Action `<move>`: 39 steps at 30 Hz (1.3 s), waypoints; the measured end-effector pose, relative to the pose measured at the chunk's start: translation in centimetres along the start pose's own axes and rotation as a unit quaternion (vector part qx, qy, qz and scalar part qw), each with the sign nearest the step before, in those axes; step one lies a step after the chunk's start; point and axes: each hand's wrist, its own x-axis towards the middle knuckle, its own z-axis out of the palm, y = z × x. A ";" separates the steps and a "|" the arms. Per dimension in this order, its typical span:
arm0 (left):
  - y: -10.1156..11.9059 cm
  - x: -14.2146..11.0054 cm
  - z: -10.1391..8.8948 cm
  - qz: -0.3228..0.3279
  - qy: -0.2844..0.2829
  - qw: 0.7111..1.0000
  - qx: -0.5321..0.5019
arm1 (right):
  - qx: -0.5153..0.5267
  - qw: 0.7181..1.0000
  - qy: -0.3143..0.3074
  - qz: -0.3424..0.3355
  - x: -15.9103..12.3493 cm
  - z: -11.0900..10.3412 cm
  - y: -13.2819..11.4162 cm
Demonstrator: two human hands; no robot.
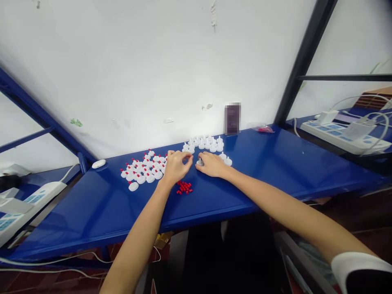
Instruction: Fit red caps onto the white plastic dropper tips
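My left hand (179, 165) is over the middle of the blue table, thumb and forefinger pressed together. Whatever may be in that pinch is too small to make out. Close on its right, my right hand (212, 164) has its fingers closed round a white nozzle cap (199, 162), partly hidden by them. Just below my left hand lies a small pile of red tips (184, 188). Left of it stand many white nozzle caps with red tips (143, 168). Behind both hands is a group of white nozzle caps without red tips (206, 143), and a few more (226, 159) sit beyond my right wrist.
A dark, blurred-out rectangle (232, 119) leans on the wall, with a clear bag of red pieces (263, 129) to its right. A white oval case (98, 164) lies at the table's left end. Power strips (343, 132) with cables flank the blue table (92, 212).
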 end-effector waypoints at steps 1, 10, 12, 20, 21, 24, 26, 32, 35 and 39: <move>-0.1 -0.5 0.0 -0.002 0.000 1.000 -0.001 | 0.017 1.000 0.009 -0.009 0.0 -0.1 0.0; -1.3 -1.2 -1.0 -0.050 0.003 0.998 -0.039 | 0.206 0.973 0.053 -0.087 0.0 -0.4 -0.3; -1.2 -1.1 -1.0 -0.041 0.000 0.999 -0.031 | 0.215 0.971 0.058 -0.089 0.1 -0.3 -0.1; -1.2 -1.4 -0.2 -0.017 0.008 0.998 -0.064 | 0.158 0.976 0.096 -0.115 0.7 0.6 0.6; -1.2 -1.5 -0.2 -0.017 0.010 0.997 -0.072 | 0.154 0.976 0.094 -0.117 0.7 0.6 0.6; -1.1 -1.5 -0.2 -0.010 0.011 0.996 -0.085 | 0.151 0.979 0.087 -0.107 0.7 0.4 0.4; -1.1 -1.6 -0.2 0.001 0.014 0.997 -0.073 | 0.162 0.980 0.079 -0.089 0.6 0.1 0.1; -1.2 -1.7 0.1 0.038 0.030 0.997 -0.065 | 0.198 0.976 0.063 -0.063 0.4 0.0 -0.3; -1.3 -1.7 0.2 0.037 0.029 0.997 -0.068 | 0.209 0.973 0.064 -0.074 0.3 0.0 -0.4; -1.4 -1.7 0.3 0.034 0.027 0.997 -0.065 | 0.210 0.971 0.042 -0.108 0.0 -0.2 -0.5</move>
